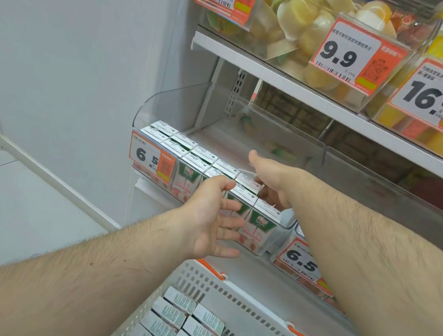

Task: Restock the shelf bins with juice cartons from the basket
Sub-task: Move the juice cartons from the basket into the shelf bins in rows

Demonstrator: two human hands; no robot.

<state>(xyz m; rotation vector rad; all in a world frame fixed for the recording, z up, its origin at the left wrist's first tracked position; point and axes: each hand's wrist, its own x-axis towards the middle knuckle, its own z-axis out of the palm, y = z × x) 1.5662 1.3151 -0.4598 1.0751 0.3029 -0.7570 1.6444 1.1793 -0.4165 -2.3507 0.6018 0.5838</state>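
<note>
Landmark = clear shelf bin [164, 118], mid shelf, left end of unit. Juice cartons [202, 156] stand in two rows along its front wall, tops up; rear of bin floor bare apart from a few small blurred items at the back.

Left hand [215, 219] is outside the bin front, fingers spread wide, nothing held, palm toward the front wall, fingertips touching or just off it, can't tell which. Right hand [273, 182] reaches over the front wall into the bin, fingers down behind the rightmost cartons; fingers hidden by wrist + cartons, so grip can't be told, prob. setting or nudging a carton.

Basket [264, 308] sits below the bin, white w/ orange handle, more cartons [183, 327] lying packed inside, so plenty left to move.

Risks, as judged:
- Right hand pushes sideways in a tight row → neighbouring cartons tip backward into the bare rear, since nothing props them there.
- Pulling the right wrist out may catch the front wall's top edge or drag a carton up w/ it.
- Left hand pressing the front could shift the bin on the shelf; a carton lost over the front falls toward the basket or floor.
- Price tag [152, 159] on the bin front, left of the left hand, could get knocked.
</note>
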